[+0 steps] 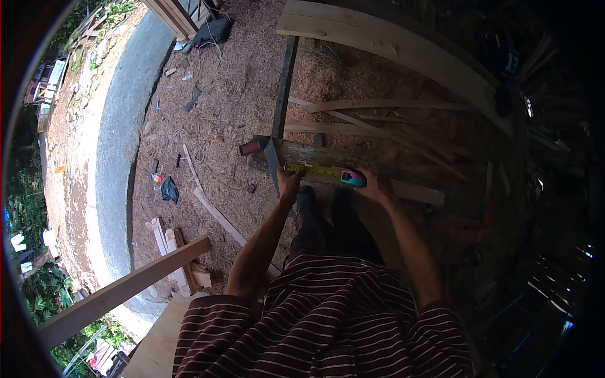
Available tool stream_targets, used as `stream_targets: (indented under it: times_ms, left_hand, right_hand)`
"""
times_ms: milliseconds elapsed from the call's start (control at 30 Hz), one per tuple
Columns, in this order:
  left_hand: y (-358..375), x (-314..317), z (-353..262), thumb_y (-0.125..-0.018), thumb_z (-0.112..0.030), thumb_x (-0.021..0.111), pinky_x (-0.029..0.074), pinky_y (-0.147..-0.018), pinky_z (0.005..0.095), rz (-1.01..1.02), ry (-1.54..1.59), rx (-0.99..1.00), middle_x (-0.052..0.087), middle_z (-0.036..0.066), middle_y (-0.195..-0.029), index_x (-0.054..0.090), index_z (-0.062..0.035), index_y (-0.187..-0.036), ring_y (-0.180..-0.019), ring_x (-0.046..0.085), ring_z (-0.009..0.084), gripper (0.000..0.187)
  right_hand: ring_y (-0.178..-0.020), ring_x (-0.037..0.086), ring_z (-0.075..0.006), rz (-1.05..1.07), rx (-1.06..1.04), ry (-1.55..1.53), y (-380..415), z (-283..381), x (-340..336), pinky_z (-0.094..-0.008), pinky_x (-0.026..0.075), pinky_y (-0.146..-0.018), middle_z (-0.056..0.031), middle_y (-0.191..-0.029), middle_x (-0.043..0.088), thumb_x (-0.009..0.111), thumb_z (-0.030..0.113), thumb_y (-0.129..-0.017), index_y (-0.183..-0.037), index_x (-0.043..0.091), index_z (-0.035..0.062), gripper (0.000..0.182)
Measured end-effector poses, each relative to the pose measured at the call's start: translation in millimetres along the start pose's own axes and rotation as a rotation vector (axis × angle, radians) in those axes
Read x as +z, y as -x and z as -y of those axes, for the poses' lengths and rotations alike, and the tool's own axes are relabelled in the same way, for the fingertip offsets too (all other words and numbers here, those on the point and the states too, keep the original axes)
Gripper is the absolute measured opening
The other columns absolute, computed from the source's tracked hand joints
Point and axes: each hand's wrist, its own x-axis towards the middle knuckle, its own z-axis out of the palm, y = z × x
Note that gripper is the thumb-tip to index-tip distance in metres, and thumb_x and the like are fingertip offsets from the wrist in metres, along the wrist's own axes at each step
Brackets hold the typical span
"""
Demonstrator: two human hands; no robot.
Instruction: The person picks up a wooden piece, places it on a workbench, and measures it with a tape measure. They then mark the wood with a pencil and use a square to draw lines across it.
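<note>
A tape measure (pixel 353 178) with a teal and pink case sits in my right hand (pixel 373 188), whose fingers are closed around it. Its yellow blade (pixel 324 171) is drawn out to the left, across to my left hand (pixel 289 184). My left fingers are closed at the blade's free end, partly hiding it. Just left of that hand is a flat grey strip (pixel 271 160), with a dark reddish block (pixel 251 147) beside its upper end. Beyond the tape lies a weathered timber (pixel 315 153).
A wide plank (pixel 378 41) spans the upper right, near a dark upright post (pixel 285 88). Thin wood strips (pixel 391 106) lie on shavings at right. A beam (pixel 126 293) juts in at lower left, by stacked boards (pixel 173 255). A concrete edge (pixel 120 145) runs along the left.
</note>
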Motion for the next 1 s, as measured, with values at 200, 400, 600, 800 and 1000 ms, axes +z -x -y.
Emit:
stream_targets:
  times_ms: [200,400,600,800,1000]
  left_hand:
    - [-6.1,0.1,5.2,-0.072,-0.021,0.078,0.048,-0.077,0.0338,0.012,0.025,0.02,0.057,0.015,-0.1,0.04,0.0046,-0.114,-0.087,0.057,0.0207,0.063]
    - [-15.3,-1.1,17.9,-0.072,-0.018,0.077,0.048,-0.073,0.0337,0.005,-0.049,0.062,0.057,0.015,-0.097,0.042,0.0035,-0.112,-0.08,0.057,0.0194,0.057]
    - [-8.8,5.6,20.1,-0.075,-0.022,0.076,0.048,-0.071,0.0371,-0.112,-0.08,0.177,0.056,0.018,-0.102,0.04,0.0046,-0.113,-0.08,0.058,0.0223,0.058]
    - [42.7,1.0,-30.2,-0.077,-0.023,0.071,0.038,-0.095,0.0419,-0.291,-0.749,0.643,0.044,0.021,-0.121,0.043,-0.003,-0.118,-0.112,0.046,0.0363,0.053]
    - [55.6,5.3,-34.0,-0.085,-0.021,0.06,0.026,-0.108,0.0461,0.206,-1.058,0.97,0.041,0.017,-0.133,0.047,-0.0042,-0.125,-0.128,0.035,0.034,0.045]
  right_hand:
    - [-0.094,0.062,-0.0343,0.005,0.034,-0.009,1.8,2.8,0.6,-0.0406,0.049,-0.079,-0.0176,-0.102,0.063,0.071,0.023,-0.068,-0.116,0.056,0.0068,0.053]
    - [-0.099,0.06,-0.0338,0.035,0.055,0.016,2.0,-4.4,3.8,-0.0408,0.049,-0.083,-0.0181,-0.109,0.062,0.072,0.025,-0.068,-0.121,0.054,0.0069,0.059]
    - [-0.103,0.059,-0.0333,0.093,0.097,0.026,0.2,-11.6,5.4,-0.0401,0.048,-0.086,-0.0182,-0.113,0.061,0.077,0.035,-0.067,-0.124,0.052,0.0069,0.069]
    - [-0.099,0.062,-0.0325,0.08,0.08,0.004,1.5,-0.4,-5.2,-0.04,0.049,-0.083,-0.017,-0.107,0.064,0.078,0.044,-0.065,-0.12,0.056,0.0085,0.069]
    - [-0.095,0.063,-0.0322,-0.021,0.009,-0.138,-6.5,-13.3,13.8,-0.0397,0.051,-0.079,-0.0162,-0.104,0.065,0.074,0.051,-0.068,-0.113,0.061,0.0085,0.064]
